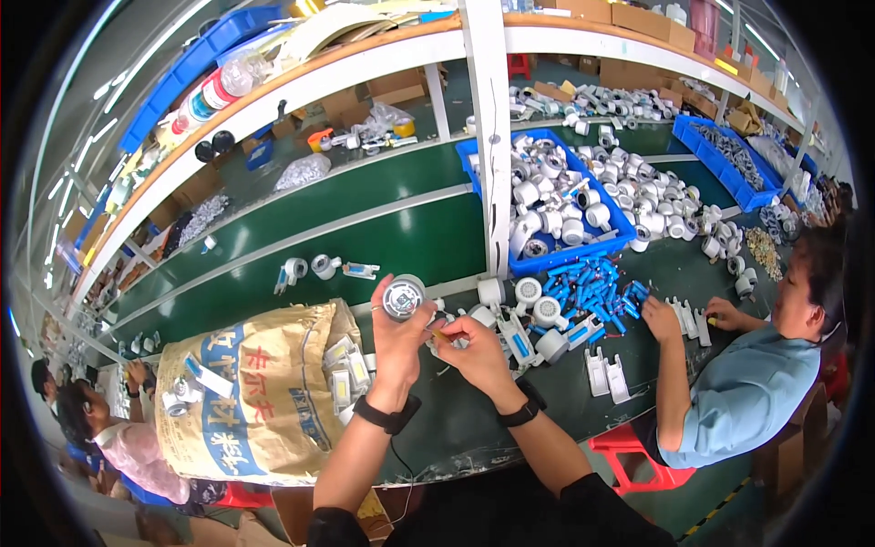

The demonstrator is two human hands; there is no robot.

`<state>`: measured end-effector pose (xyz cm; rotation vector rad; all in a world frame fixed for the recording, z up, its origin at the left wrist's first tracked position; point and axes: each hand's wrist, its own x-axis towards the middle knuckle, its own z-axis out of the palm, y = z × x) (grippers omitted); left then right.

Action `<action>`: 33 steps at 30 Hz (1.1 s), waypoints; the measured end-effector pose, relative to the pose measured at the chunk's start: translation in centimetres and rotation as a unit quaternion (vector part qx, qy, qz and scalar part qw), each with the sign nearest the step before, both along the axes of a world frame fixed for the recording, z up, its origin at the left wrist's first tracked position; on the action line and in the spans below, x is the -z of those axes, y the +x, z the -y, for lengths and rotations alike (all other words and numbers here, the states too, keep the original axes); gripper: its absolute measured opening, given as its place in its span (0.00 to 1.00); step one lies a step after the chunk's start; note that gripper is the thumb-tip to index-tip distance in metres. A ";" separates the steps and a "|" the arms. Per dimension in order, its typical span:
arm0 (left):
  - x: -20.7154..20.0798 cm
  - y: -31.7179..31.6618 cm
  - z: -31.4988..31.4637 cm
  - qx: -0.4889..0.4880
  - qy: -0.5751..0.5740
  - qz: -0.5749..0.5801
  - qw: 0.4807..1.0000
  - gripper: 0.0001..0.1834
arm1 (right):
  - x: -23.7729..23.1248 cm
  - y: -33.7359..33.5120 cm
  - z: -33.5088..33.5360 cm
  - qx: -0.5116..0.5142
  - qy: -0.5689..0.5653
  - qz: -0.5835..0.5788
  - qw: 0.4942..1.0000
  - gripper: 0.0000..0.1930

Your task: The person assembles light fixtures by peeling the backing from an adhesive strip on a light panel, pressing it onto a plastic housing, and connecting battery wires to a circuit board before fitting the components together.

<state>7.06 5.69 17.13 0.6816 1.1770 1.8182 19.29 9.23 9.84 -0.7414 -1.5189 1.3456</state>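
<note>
My left hand [394, 345] is closed round a white lamp head [403, 296], its clear round lens facing up. Close beside it, my right hand [476, 357] pinches something small and yellowish at the left hand's fingertips; its kind is too small to tell. Right of my hands lie round white lamp heads [547, 313] and an open white housing with a blue cell [519, 343]. A heap of blue cylindrical batteries [588, 284] spreads beyond them. At my left, white lamp parts [341, 387] spill from the mouth of a printed woven sack [273, 438].
A blue crate [578, 254] full of white lamp heads stands behind a white post [495, 137]. At right, a co-worker in a blue shirt [752, 392] handles parts beside white housings [606, 376]. An overhead shelf [365, 56] crosses the far side, above the green conveyor belt [401, 239].
</note>
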 end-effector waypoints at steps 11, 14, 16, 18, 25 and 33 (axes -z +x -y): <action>-3.9 -2.9 -7.3 -0.013 0.035 -0.102 0.994 0.41 | -4.3 -3.9 -6.7 0.052 0.077 -0.013 0.996 0.10; -3.5 -4.3 -10.0 -0.024 0.040 -0.129 0.990 0.41 | -5.2 -5.0 -8.8 0.062 0.079 -0.015 0.995 0.09; -3.0 -5.5 -12.1 -0.039 0.046 -0.144 0.988 0.42 | -5.0 -6.2 -10.5 0.065 0.094 -0.024 0.993 0.09; -3.1 -6.1 -13.5 -0.048 0.037 -0.143 0.988 0.42 | -4.9 -7.2 -12.0 0.091 0.100 0.021 0.991 0.10; -0.9 -9.0 -18.6 -0.047 -0.008 -0.115 0.992 0.41 | -3.1 -9.9 -16.8 0.120 0.117 0.048 0.985 0.09; 2.9 -11.7 -22.1 -0.054 -0.015 -0.092 0.994 0.42 | 0.4 -13.0 -19.9 0.136 0.133 0.058 0.980 0.08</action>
